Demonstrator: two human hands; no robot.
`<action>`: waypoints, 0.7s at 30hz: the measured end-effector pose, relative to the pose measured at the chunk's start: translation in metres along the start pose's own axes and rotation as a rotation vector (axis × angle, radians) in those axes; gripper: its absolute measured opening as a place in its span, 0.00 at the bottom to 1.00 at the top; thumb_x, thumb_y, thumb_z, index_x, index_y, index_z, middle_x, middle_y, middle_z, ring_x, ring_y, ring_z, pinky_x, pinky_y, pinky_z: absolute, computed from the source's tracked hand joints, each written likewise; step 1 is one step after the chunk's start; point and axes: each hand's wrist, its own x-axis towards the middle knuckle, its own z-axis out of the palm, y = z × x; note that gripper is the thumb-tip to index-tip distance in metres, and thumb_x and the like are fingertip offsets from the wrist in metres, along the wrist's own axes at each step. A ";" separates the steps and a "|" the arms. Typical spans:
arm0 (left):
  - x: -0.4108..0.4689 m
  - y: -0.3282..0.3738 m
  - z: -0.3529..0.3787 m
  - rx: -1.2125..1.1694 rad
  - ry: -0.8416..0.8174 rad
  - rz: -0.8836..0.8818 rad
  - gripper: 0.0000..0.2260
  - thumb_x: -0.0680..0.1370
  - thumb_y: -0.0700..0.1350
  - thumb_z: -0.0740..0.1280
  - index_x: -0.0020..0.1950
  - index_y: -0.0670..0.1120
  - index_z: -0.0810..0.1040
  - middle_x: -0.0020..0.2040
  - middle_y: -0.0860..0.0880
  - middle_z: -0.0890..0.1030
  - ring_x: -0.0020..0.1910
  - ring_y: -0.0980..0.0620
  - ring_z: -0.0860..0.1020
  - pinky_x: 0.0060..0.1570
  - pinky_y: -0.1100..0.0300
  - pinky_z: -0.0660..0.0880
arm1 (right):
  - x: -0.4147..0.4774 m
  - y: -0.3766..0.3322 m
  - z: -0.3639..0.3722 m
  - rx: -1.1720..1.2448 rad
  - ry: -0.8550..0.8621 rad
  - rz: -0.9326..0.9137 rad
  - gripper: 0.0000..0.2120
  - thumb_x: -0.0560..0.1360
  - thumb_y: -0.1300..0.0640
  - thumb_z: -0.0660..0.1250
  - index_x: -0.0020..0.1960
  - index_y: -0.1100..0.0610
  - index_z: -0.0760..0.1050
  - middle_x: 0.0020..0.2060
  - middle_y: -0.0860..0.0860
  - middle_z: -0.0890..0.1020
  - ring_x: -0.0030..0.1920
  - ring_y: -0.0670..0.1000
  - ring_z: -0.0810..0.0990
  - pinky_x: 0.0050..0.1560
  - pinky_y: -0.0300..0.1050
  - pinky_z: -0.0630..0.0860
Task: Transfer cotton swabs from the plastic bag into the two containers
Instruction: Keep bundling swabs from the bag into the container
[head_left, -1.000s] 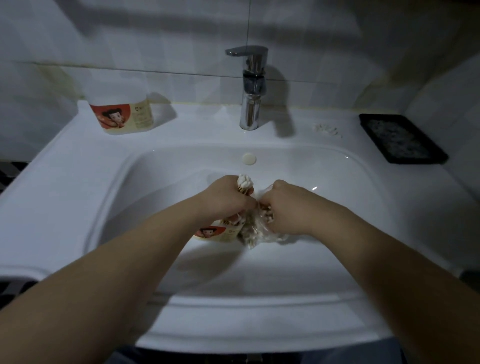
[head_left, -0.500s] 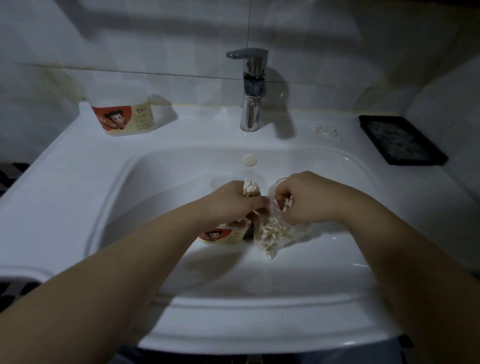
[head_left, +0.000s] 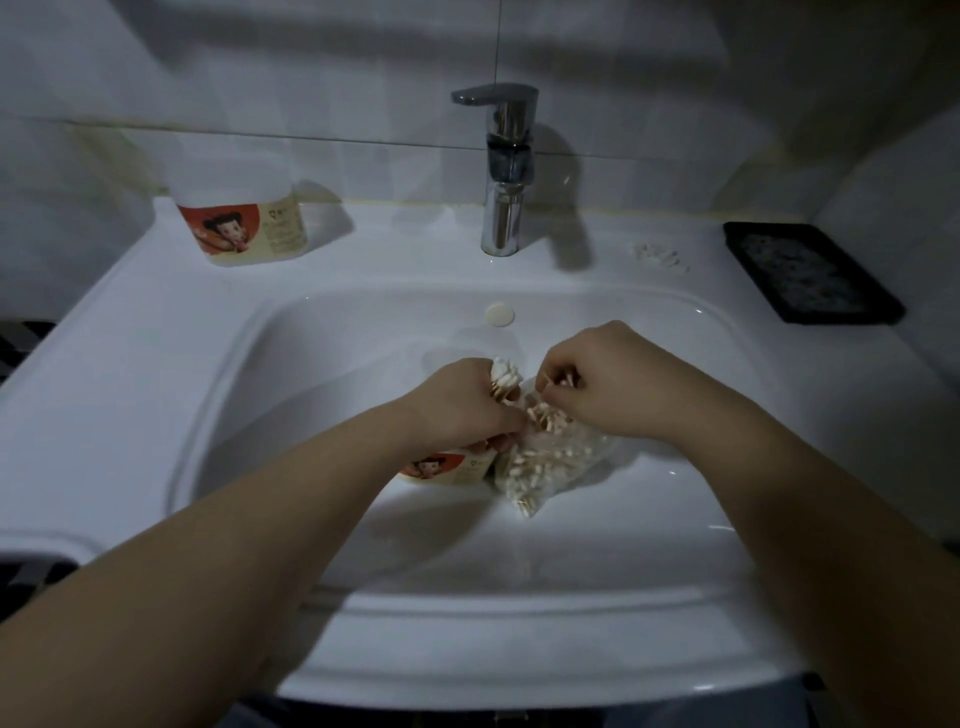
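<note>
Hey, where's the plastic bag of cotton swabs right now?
In the head view, the plastic bag sits in the sink basin near the middle, just right of the labelled container, below the right hand.

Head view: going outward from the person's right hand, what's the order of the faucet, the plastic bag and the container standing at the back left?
1. plastic bag, just below the right hand.
2. faucet, behind it, centre back.
3. container, far off at the back left corner.

Left grip (head_left: 462, 410) and right grip (head_left: 618, 384) sit close together — both curled closed, backs facing up.
</note>
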 end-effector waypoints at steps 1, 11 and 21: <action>0.000 -0.001 0.000 0.010 -0.011 -0.007 0.04 0.75 0.40 0.72 0.43 0.40 0.80 0.33 0.45 0.82 0.28 0.53 0.78 0.31 0.62 0.76 | 0.000 0.001 -0.001 0.015 0.044 0.000 0.06 0.79 0.53 0.68 0.50 0.50 0.85 0.38 0.43 0.81 0.41 0.45 0.79 0.40 0.38 0.72; 0.004 -0.004 -0.004 0.081 0.058 -0.069 0.07 0.74 0.41 0.71 0.51 0.42 0.82 0.45 0.43 0.85 0.45 0.42 0.85 0.49 0.46 0.83 | -0.002 0.000 -0.007 0.160 0.069 0.057 0.02 0.77 0.55 0.72 0.48 0.50 0.84 0.36 0.42 0.81 0.32 0.39 0.80 0.43 0.41 0.78; 0.002 0.008 -0.003 -0.053 0.329 0.172 0.06 0.79 0.44 0.67 0.47 0.42 0.80 0.46 0.46 0.83 0.35 0.54 0.85 0.41 0.52 0.84 | 0.000 -0.002 -0.009 0.305 0.205 0.065 0.04 0.78 0.54 0.71 0.50 0.49 0.84 0.41 0.43 0.83 0.33 0.43 0.82 0.45 0.44 0.80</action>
